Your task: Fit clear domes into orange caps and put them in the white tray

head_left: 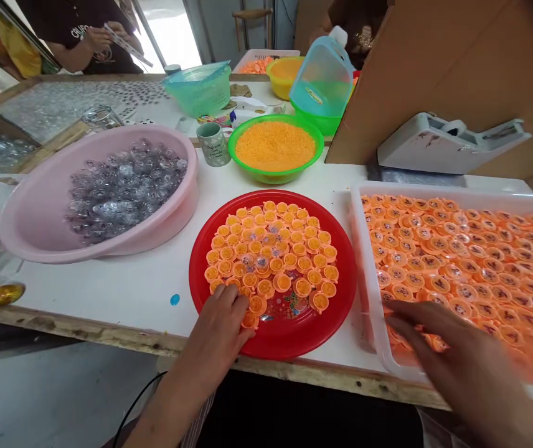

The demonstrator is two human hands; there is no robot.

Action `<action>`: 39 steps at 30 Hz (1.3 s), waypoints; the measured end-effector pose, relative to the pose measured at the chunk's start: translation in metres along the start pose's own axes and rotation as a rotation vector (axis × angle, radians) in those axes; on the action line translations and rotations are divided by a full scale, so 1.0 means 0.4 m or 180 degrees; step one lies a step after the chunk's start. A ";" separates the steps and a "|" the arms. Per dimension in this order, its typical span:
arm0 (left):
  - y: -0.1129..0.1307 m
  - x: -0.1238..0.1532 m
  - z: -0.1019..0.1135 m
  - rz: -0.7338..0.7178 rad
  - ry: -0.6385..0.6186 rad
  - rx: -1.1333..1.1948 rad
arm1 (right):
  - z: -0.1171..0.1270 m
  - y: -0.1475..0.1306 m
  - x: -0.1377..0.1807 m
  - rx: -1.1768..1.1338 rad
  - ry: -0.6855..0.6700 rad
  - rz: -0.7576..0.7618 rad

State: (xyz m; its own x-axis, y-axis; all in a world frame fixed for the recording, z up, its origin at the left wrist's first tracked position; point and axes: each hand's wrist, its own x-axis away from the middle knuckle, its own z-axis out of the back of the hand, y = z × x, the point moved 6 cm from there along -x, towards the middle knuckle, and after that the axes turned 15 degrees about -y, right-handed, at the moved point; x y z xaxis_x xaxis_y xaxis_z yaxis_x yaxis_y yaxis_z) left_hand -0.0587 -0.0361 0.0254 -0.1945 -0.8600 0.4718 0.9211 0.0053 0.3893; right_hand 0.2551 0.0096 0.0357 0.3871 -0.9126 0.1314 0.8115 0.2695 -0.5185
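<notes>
My left hand rests on the lower left of a red round tray, its fingers curled over small orange cups. One cup sits between its thumb and fingers. The cups look filled with yellow-orange grains, and a few near the middle have clear plastic pieces on top. My right hand, partly blurred, reaches over the near left side of a white bin. Its fingers are stretched out and slightly apart, with nothing visible in them. Orange cups with printed round tops fill the bin.
A pink basin of clear plastic pieces stands left. Behind the tray are a green bowl of orange grains and a mug. A cardboard panel rises at right. Another person's hands hold a strip at the far left.
</notes>
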 end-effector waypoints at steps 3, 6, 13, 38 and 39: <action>0.003 -0.007 -0.011 -0.0009 0.0022 -0.0034 | -0.098 -0.155 -0.102 -0.0105 -0.0530 0.0478; 0.000 -0.009 -0.024 -0.0076 0.0165 -0.0009 | -0.156 -0.220 -0.176 0.0216 -0.0884 0.0206; 0.026 -0.007 -0.033 -0.0488 0.0346 0.0849 | -0.155 -0.197 -0.263 0.0974 -0.0710 -0.0185; 0.017 -0.052 -0.083 -0.0099 -0.0459 0.4216 | -0.173 -0.166 -0.331 0.0677 -0.0428 0.0113; 0.017 -0.052 -0.086 -0.0062 -0.0448 0.4208 | -0.168 -0.160 -0.332 0.0664 -0.0432 0.0107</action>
State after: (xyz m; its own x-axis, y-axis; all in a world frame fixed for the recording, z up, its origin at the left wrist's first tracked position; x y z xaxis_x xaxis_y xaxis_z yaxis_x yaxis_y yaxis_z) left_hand -0.0367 -0.0358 -0.0091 -0.3107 -0.8062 0.5035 -0.0852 0.5512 0.8300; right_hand 0.1226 0.0929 -0.0053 0.4592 -0.8562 0.2367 0.8645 0.3694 -0.3408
